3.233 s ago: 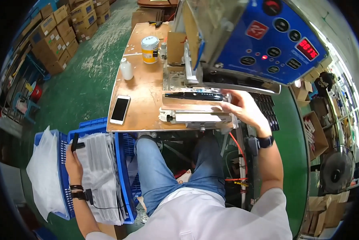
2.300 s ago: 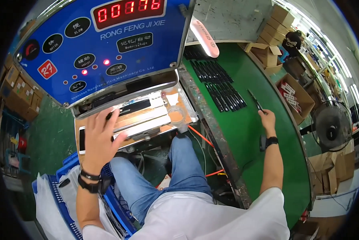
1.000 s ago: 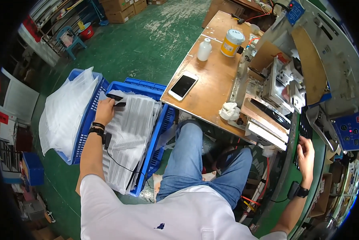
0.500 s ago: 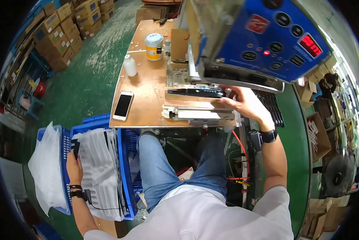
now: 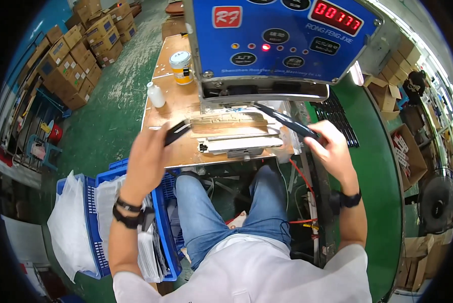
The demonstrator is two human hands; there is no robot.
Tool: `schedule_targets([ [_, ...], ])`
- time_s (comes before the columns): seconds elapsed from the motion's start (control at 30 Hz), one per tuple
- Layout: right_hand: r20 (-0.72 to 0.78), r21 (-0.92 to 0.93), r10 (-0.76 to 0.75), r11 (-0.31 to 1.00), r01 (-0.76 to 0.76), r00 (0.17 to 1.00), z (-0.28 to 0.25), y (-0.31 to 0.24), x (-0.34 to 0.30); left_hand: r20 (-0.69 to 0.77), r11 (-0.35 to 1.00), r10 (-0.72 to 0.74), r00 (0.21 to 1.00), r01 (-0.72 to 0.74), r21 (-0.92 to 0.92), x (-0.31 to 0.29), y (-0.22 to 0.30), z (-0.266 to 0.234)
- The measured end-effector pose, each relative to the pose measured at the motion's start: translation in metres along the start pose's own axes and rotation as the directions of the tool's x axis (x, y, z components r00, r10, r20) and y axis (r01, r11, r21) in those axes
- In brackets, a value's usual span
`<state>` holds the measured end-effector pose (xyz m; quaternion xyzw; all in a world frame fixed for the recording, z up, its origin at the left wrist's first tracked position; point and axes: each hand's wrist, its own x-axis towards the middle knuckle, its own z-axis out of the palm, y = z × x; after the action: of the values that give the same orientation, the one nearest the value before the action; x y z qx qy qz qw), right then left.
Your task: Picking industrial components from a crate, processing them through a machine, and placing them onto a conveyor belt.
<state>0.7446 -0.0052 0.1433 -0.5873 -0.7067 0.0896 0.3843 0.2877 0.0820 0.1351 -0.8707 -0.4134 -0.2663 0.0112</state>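
My left hand (image 5: 148, 160) is raised over the table's left front, its fingers closed on a black elongated piece (image 5: 177, 133), blurred and partly hidden by the hand. At the right, my right hand (image 5: 332, 147) pinches the near end of a long, glossy black part (image 5: 286, 121). This part slants up to the left, its far tip just under the machine head. Between my hands lies the fixture (image 5: 230, 127), a narrow brownish bed with no black part in it. A white bar (image 5: 244, 144) runs along its front. The machine's blue control panel (image 5: 282, 45) hangs above.
A white bottle (image 5: 156, 95) and a paint can (image 5: 181, 68) stand on the wooden table's left side. Rows of black parts (image 5: 337, 118) lie to the right of the machine. Blue crates (image 5: 172, 247) with white sheets and foam bags (image 5: 70, 230) are beside my left leg.
My left hand has risen from the crate to the table with its black piece. My right hand has lifted the glossy black part out of the fixture, tilting it and drawing it right.
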Motion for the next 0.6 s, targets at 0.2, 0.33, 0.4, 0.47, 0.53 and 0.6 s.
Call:
schedule_targets([
  [0.2, -0.139, -0.122, 0.368, 0.915, -0.385, 0.919, -0.063, 0.051, -0.137, 0.191, 0.955, 0.292, 0.937, -0.275, -0.112, 0.102, 0.048, 0.049],
  [0.33, -0.245, -0.073, 0.521, 0.831, -0.552, 0.817, -0.091, 0.071, -0.211, 0.083, 0.928, 0.373, 0.924, -0.370, -0.049, 0.117, 0.064, 0.067],
  [0.4, -0.309, -0.074, 0.552, 0.798, -0.598, 0.775, -0.096, 0.083, -0.238, 0.151, 0.939, 0.344, 0.927, -0.337, -0.069, 0.121, 0.068, 0.075],
  [0.47, -0.352, -0.080, 0.572, 0.770, -0.633, 0.740, -0.094, 0.094, -0.254, 0.262, 0.965, 0.262, 0.929, -0.244, -0.099, 0.125, 0.075, 0.083],
  [0.53, -0.353, -0.166, 0.540, 0.768, -0.619, 0.764, -0.084, 0.118, -0.260, 0.282, 0.974, 0.225, 0.933, -0.222, -0.042, 0.125, 0.080, 0.079],
  [0.6, -0.311, -0.289, 0.482, 0.773, -0.565, 0.819, -0.069, 0.126, -0.242, 0.316, 0.983, 0.135, 0.939, -0.167, 0.078, 0.120, 0.089, 0.071],
])
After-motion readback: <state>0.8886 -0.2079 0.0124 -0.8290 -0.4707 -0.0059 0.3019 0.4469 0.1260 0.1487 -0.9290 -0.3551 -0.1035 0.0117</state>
